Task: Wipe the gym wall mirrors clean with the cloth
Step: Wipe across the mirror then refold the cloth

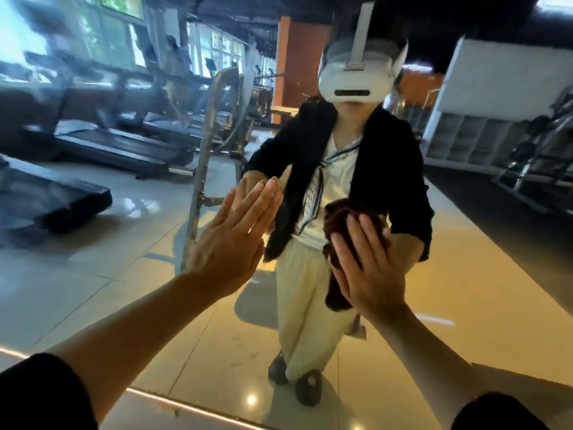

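Two hands meet one mirror [130, 274]: the left hand [231, 243] lies flat, fingers straight and together; the right hand [369, 271] presses one brown cloth [339, 218] against the glass, fingers spread.

Both forearms reached forward and up. The left hand [229, 243] was flat, fingers straight and together. The right hand [369, 271] pressed forward with fingers spread and straight.
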`<state>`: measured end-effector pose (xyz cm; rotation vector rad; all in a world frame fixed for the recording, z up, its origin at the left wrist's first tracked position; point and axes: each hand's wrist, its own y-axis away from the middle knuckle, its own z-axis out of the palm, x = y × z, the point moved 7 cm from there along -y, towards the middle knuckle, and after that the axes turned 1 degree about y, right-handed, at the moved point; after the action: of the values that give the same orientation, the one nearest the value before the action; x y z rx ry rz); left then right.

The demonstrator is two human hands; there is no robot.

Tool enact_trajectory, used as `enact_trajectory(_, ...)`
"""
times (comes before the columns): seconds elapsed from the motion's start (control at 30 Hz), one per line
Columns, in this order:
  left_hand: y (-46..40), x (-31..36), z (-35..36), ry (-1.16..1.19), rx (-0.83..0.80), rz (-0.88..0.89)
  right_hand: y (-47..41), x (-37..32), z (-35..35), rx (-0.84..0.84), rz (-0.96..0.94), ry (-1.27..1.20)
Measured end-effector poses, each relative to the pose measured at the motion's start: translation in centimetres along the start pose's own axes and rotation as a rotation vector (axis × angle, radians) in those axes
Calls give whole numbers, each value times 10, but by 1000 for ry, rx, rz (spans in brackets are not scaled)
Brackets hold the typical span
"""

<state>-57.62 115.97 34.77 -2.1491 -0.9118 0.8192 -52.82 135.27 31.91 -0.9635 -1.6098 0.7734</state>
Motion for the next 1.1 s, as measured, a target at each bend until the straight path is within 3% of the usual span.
enact_trajectory(0.1, 0, 0, -4, 25, 60, -30, -45, -8, 1, 70, 161, -44)
enact_trajectory(0.27, 40, -21, -4, 159, 118, -326, 12, -90, 55, -121, -347, -1)
enact_trajectory(0.33, 59, -30, -3, 146, 96, -365, 40, -99, 62, -224, -410, 35)
enact_trajectory(0.43, 67, -38, -7, 125, 76, -305, 32, -81, 44, -268, -279, -76)
enact_trajectory(0.5, 60, -44, -11, 139, 96, -275, -7, -48, 19, -78, -118, -32)
enact_trajectory(0.63, 35, -61, -18, 169, 133, -251, -100, 30, -17, 178, 416, 72)
enact_trajectory(0.77, 13, -90, -36, 165, 183, -188, -141, 32, -27, 344, 738, 152)
enact_trajectory(0.83, 4, -111, -43, 160, 191, -171, -147, -5, -11, 280, 659, 135)
enact_trajectory(0.97, -6, -141, -43, 122, 151, -107, -120, -102, 39, -45, 145, 85)
enact_trajectory(1.03, -6, -146, -42, 67, 139, -51, -101, -117, 45, -158, -25, 122)
enact_trajectory(1.1, -4, -147, -42, 26, 137, -9, -101, -105, 34, -173, -64, 168)
